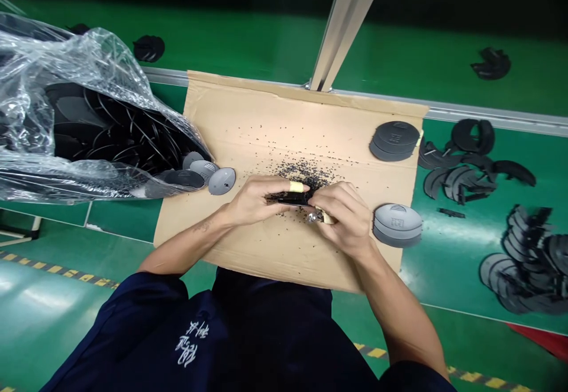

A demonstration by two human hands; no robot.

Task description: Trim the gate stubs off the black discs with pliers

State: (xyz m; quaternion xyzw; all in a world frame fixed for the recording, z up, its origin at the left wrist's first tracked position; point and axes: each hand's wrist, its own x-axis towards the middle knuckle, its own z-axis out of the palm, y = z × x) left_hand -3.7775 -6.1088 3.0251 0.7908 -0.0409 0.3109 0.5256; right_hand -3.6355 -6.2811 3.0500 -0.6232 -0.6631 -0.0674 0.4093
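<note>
My left hand (260, 198), with yellow tape round a digit, grips a black plastic part (290, 200), seen nearly edge-on over the cardboard sheet (248, 244). Closed at the part's right end, my right hand (346, 217) holds a small tool with a shiny metal end (314, 217); its working tip is hidden. Yellowish material also shows at these fingers. Black shavings (306, 170) lie scattered around and beyond both hands. To the right of my right hand are two short stacks of oval grey-black discs, a near stack (397, 224) and a far stack (394, 141).
At left, a clear plastic bag (102, 49) lies open, full of dark discs, with several grey discs (222, 181) at its mouth. Curved black pieces (459, 182) lie in piles on the green table (439, 250) at right. A metal post (346, 25) rises behind the cardboard.
</note>
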